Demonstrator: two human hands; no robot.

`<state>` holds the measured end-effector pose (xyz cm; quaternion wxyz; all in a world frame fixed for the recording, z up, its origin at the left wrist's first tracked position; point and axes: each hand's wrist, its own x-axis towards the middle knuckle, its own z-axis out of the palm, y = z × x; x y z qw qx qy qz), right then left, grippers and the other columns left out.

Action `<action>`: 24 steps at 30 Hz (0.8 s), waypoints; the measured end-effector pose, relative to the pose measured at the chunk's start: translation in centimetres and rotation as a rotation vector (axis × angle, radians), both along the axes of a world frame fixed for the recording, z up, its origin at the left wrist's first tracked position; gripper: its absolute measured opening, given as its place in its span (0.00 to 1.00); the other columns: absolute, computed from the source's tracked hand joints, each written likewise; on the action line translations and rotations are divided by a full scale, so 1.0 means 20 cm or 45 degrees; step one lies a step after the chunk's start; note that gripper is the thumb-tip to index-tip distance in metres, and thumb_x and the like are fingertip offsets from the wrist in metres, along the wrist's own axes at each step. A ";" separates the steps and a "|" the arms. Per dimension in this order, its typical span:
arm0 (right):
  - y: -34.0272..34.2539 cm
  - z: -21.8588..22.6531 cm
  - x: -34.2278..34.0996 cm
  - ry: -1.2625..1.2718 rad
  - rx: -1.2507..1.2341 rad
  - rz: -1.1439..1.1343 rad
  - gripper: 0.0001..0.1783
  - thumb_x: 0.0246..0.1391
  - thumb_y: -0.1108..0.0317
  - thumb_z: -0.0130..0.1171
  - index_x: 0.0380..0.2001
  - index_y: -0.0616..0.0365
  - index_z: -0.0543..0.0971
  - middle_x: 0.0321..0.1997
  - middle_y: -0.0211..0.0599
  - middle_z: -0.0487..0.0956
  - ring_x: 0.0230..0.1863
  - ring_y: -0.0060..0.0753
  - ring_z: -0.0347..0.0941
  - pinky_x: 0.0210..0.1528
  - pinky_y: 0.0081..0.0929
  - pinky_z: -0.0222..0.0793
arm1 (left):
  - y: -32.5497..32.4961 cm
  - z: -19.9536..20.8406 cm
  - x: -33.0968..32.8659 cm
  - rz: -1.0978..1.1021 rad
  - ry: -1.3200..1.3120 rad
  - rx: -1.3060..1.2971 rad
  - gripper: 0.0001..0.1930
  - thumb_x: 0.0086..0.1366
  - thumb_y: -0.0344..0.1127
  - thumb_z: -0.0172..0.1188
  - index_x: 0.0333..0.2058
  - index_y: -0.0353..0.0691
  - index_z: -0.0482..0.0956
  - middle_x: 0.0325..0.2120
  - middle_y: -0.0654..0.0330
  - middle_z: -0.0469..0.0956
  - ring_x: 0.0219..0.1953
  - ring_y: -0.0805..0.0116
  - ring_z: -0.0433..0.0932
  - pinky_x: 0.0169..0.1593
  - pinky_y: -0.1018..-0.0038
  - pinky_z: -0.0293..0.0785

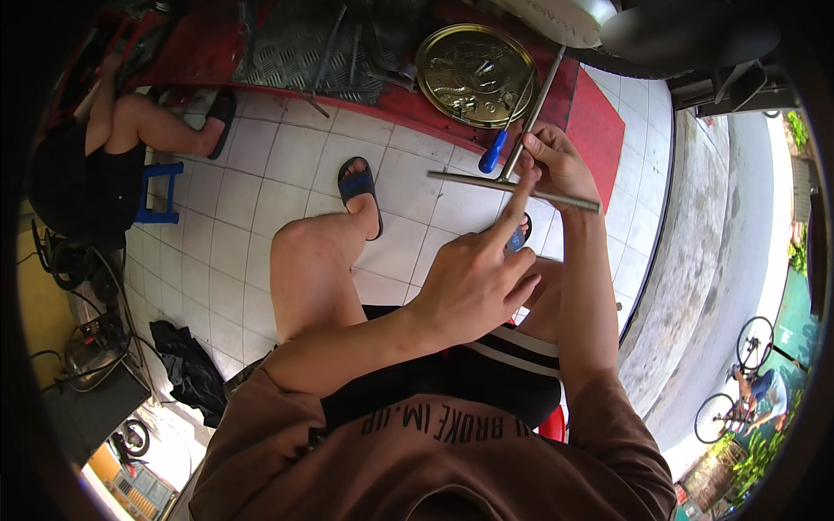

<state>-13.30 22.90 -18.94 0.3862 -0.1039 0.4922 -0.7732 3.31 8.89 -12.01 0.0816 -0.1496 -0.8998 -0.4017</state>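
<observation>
A long T-handle wrench (465, 179) slants up from in front of me toward the machine at the top right. My right hand (566, 167) is closed round its shaft, just above the crossbar. The index finger of my left hand (473, 282) stretches up to the crossbar, while the other fingers are loosely apart and hold nothing. Just left of the shaft is a screwdriver with a blue handle (493, 152), its blade over the rim of a round gold tray (473, 39). Small metal parts lie in the tray; the wrench's far tip is partly lost against the machine.
The tray rests on a red platform (595, 130) with a tread-plate top (304, 56) and several tools. At the left, another person sits near a blue stool (161, 193). Black cloth (187, 369) lies on the tiles. Outside at right, someone rides a bicycle (754, 343).
</observation>
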 end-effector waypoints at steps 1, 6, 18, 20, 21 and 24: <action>0.00 0.01 0.00 -0.007 0.000 -0.008 0.11 0.60 0.65 0.56 0.39 0.62 0.74 0.20 0.26 0.70 0.18 0.15 0.59 0.22 0.14 0.54 | 0.00 -0.01 0.00 -0.130 0.006 -0.059 0.10 0.53 0.37 0.66 0.24 0.37 0.79 0.63 0.44 0.59 0.23 0.66 0.80 0.29 0.71 0.77; 0.02 0.03 -0.01 -0.010 -0.057 -0.017 0.11 0.61 0.64 0.56 0.39 0.62 0.73 0.19 0.25 0.70 0.18 0.15 0.58 0.22 0.14 0.51 | 0.01 -0.04 0.00 0.139 -0.405 -0.222 0.17 0.58 0.43 0.64 0.35 0.33 0.81 0.55 0.35 0.66 0.25 0.58 0.82 0.28 0.67 0.77; 0.00 0.04 0.00 -0.087 -0.019 -0.103 0.13 0.61 0.63 0.56 0.41 0.62 0.72 0.20 0.24 0.67 0.22 0.16 0.56 0.24 0.15 0.51 | 0.01 -0.12 -0.14 0.190 0.208 0.598 0.10 0.58 0.21 0.60 0.38 0.31 0.71 0.39 0.50 0.80 0.35 0.59 0.83 0.37 0.72 0.79; -0.02 0.04 0.00 -0.094 0.006 -0.139 0.13 0.61 0.63 0.55 0.41 0.62 0.72 0.20 0.24 0.66 0.22 0.16 0.56 0.24 0.15 0.51 | -0.02 -0.13 -0.15 0.194 0.117 0.575 0.13 0.58 0.22 0.60 0.42 0.32 0.72 0.38 0.53 0.80 0.35 0.60 0.83 0.37 0.71 0.79; -0.03 0.04 0.01 -0.097 0.018 -0.151 0.13 0.61 0.63 0.55 0.42 0.62 0.72 0.20 0.24 0.66 0.22 0.16 0.56 0.25 0.15 0.51 | -0.02 -0.13 -0.16 0.205 0.100 0.539 0.14 0.58 0.23 0.60 0.44 0.33 0.73 0.37 0.53 0.80 0.35 0.59 0.83 0.37 0.70 0.79; -0.01 0.03 0.02 -0.122 -0.045 -0.037 0.13 0.59 0.63 0.57 0.40 0.61 0.73 0.22 0.25 0.68 0.23 0.16 0.58 0.24 0.15 0.52 | -0.04 -0.17 -0.18 0.126 0.124 0.506 0.09 0.57 0.23 0.60 0.38 0.36 0.79 0.38 0.57 0.80 0.34 0.56 0.81 0.36 0.68 0.78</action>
